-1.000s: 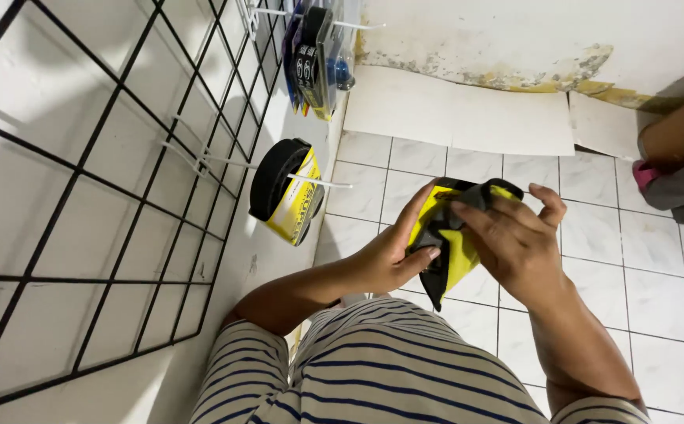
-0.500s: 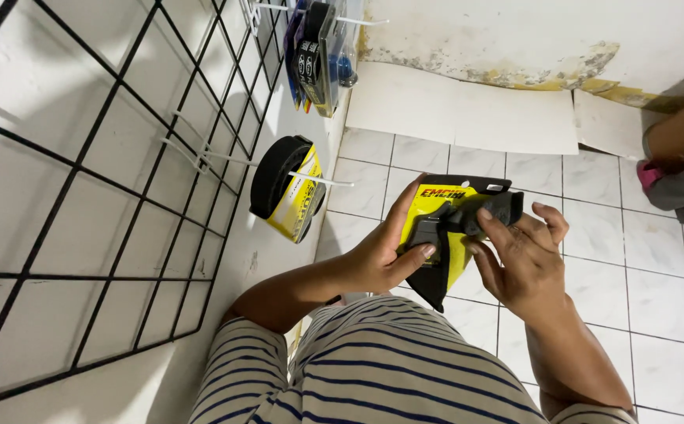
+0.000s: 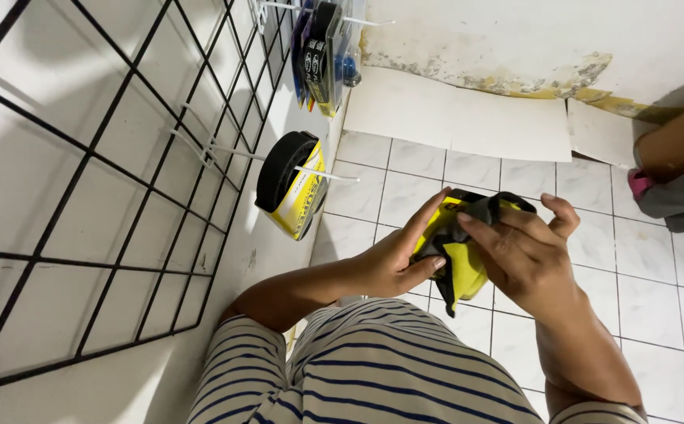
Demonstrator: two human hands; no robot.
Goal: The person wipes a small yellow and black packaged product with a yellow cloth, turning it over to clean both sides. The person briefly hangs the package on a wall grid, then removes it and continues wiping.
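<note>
A white wall [image 3: 59, 141] fills my left, and a black wire grid [image 3: 122, 180] hangs on it with thin white hooks poking out. Below me stretches a white tiled floor [image 3: 656, 298], with pale sheets of board [image 3: 467, 118] lying along the stained foot of the far wall. My striped shirt [image 3: 373, 369] takes up the bottom of my view. On one hook of the grid hangs a black and yellow packaged item [image 3: 291, 184], and higher up another hook carries a dark packaged item with blue parts [image 3: 322, 51]. At the right edge stands a brown tube with a pink end beside grey cloth [image 3: 671, 173]. In front of my chest, above the tiles, I hold a yellow and black package [image 3: 459, 247] between both hands. My left hand [image 3: 393, 259] cups it from the wall side, thumb and fingers wrapped around its edge. My right hand [image 3: 526, 255] closes over its top and outer side, fingers curled tight on the black part.
</note>
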